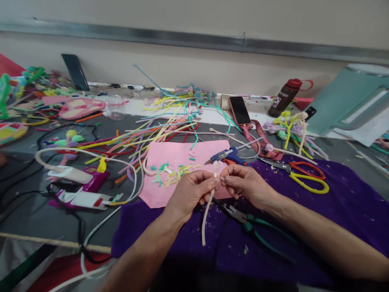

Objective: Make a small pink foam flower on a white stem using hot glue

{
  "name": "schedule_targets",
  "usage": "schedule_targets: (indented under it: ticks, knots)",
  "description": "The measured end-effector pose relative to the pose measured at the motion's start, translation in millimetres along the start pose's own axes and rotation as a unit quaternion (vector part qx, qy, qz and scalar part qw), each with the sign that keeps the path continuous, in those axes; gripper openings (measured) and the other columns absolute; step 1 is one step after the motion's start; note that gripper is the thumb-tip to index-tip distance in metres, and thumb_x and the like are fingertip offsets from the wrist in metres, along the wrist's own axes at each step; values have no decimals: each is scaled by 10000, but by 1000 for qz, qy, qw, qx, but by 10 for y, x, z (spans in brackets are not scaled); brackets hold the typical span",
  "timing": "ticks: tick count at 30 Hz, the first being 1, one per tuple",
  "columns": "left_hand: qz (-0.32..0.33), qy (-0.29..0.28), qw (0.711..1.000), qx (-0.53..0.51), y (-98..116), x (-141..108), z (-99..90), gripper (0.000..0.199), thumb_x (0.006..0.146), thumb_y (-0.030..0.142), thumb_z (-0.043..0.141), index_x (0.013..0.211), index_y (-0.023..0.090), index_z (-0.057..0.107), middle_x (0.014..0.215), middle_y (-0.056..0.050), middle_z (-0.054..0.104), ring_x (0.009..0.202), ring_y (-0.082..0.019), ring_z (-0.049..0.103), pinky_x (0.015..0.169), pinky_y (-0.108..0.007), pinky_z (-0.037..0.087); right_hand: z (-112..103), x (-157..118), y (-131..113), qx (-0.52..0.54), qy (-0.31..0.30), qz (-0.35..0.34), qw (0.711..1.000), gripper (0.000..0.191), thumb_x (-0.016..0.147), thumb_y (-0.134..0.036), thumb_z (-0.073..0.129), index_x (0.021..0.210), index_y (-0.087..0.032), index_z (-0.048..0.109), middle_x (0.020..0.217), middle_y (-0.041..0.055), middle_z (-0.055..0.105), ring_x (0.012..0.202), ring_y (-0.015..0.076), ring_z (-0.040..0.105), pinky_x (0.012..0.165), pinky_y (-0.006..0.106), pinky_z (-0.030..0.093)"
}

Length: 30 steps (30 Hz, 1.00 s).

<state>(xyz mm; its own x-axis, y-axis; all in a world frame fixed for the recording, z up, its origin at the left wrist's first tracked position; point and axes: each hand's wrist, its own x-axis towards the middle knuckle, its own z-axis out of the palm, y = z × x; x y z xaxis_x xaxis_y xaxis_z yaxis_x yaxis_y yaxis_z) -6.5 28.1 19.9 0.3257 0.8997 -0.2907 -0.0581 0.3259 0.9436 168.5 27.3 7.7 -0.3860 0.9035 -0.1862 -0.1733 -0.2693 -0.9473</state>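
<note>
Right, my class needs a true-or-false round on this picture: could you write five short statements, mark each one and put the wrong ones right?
1. The left hand pinches a cream pipe cleaner whose loose end hangs down. True.
2. The right hand is gripping the scissors. False: the scissors lie apart from both hands.
3. The green-handled pliers lie on the purple cloth. True.
4. The coloured snippets nearest the hands lie on a yellow sheet. False: that sheet is pink.
5. The red-capped bottle is to the right of the phone with the pink lanyard next to it. True.
</note>
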Motion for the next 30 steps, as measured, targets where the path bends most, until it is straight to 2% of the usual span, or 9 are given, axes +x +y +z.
schedule_targets:
  ticks: [4, 9, 15, 18, 24, 30]
  knots:
    - [3, -7, 1000, 9, -18, 4, -2, 227, 680, 356, 650, 648, 140, 586, 506, 23, 545, 369, -29, 416, 344, -138, 265, 27, -18, -22, -28, -1, -36, 999, 194, 718, -300, 658, 826, -171, 562, 571, -55, 518, 431, 44, 450, 392, 148, 353]
    - [-9, -10, 1000, 16, -28, 14, -5, 243, 673, 367, 655, 644, 142, 570, 492, 21, 550, 369, -37, 424, 350, -143, 277, 38, -29, -44, -37, 0, -54, 998, 229, 697, -279, 676, 819, -176, 512, 632, -44, 555, 439, 41, 453, 393, 150, 329]
    - [-8, -19, 1000, 12, -34, 15, 10, 229, 679, 347, 643, 629, 138, 564, 494, 21, 546, 364, -31, 408, 345, -143, 264, 19, -19, -30, -46, 0, -45, 998, 251, 678, -295, 689, 812, -180, 510, 634, -41, 563, 439, 49, 463, 391, 154, 335]
    - [-6, -4, 1000, -1, -39, 22, 17, 222, 686, 337, 637, 628, 141, 551, 510, 27, 553, 355, -28, 407, 341, -142, 267, 9, -15, -19, -42, 14, -45, 998, 235, 702, -326, 666, 822, -179, 527, 628, -37, 568, 431, 52, 469, 389, 159, 337]
    - [1, 16, 1000, -17, -45, 34, 8, 232, 704, 348, 627, 619, 146, 551, 405, 57, 467, 329, -28, 378, 340, -140, 254, 12, -13, -2, -37, 6, -24, 999, 224, 757, -377, 606, 785, -157, 575, 603, -22, 561, 438, 54, 461, 407, 171, 335]
    - [-3, 24, 1000, -16, -33, 25, 17, 226, 688, 342, 644, 624, 145, 554, 419, 57, 477, 340, -28, 388, 347, -143, 270, 12, -9, 0, -90, 4, -22, 996, 208, 729, -356, 629, 755, -154, 584, 569, -31, 554, 424, 54, 463, 389, 167, 327]
